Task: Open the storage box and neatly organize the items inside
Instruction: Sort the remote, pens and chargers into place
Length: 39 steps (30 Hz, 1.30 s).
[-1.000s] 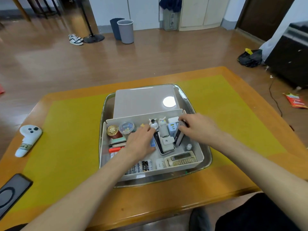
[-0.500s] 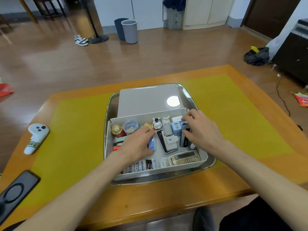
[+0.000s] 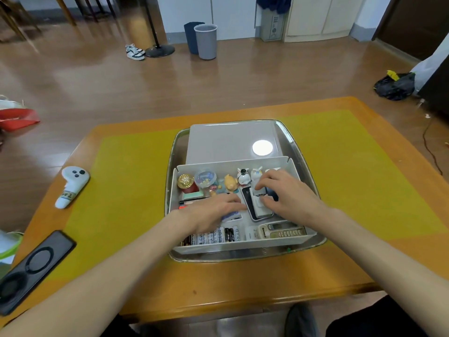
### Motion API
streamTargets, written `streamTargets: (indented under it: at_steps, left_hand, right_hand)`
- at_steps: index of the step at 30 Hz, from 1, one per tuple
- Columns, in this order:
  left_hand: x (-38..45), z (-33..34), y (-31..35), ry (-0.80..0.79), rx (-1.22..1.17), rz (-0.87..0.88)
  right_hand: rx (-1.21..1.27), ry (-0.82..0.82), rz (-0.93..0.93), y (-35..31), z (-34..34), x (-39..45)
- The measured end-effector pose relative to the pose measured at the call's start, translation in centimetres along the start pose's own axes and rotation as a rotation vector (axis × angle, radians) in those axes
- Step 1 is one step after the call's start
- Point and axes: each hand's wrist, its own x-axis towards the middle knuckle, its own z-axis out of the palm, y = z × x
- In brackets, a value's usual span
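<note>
The white storage box stands on a metal tray, its drawer pulled out toward me. Inside are a gold-topped red jar, a clear tub of clips, small figurines, a black phone, a white charger, a calculator, batteries and pens. My left hand lies palm down in the drawer's middle over a small blue and white pack. My right hand pinches the charger's far end, covering a dark item beside it.
A white controller and a black phone with a ring lie on the yellow mat at left. The orange table edge is close to me. Bins, shoes and a black bag stand on the floor beyond.
My right hand came away from the drawer's back right corner and closed on the white charger beside the phone. My left hand slid slightly toward me, staying over the blue and white pack.
</note>
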Motion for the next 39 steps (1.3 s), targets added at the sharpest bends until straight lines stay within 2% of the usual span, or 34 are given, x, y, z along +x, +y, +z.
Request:
streamTargets:
  at_steps: [3, 7, 12, 17, 27, 34, 37, 39]
  left_hand:
    - [-1.1, 0.2, -1.0, 0.121, -0.025, -0.034]
    - [-2.5, 0.6, -1.7, 0.288, -0.029, -0.199]
    - [-0.3, 1.4, 0.0, 0.215, 0.056, -0.246]
    - [1.0, 2.1, 0.3, 0.249, 0.165, -0.21]
    - [-0.1, 1.8, 0.2, 0.27, 0.136, -0.223]
    - [-4.0, 0.2, -0.8, 0.384, 0.086, -0.28]
    - [-6.4, -0.6, -1.4, 0.437, 0.062, -0.354]
    - [-7.8, -1.2, -1.8, 0.513, -0.062, -0.406]
  right_hand:
    - [0.001, -0.06, -0.018, -0.2, 0.3, 0.3]
    - [-0.088, -0.167, -0.082, -0.2, 0.7, 0.9]
    - [-0.115, -0.192, -0.065, 0.6, 0.1, 1.5]
    - [-0.153, -0.233, -0.086, 1.2, -0.2, 1.0]
    - [-0.369, -0.302, -0.206, 1.6, 0.1, 2.5]
    - [-0.239, -0.279, -0.222, 0.8, 1.0, 3.0]
    - [-0.12, -0.263, -0.162, 0.4, 0.8, 3.0]
    - [0.009, -0.191, -0.081, 0.4, 0.4, 2.9]
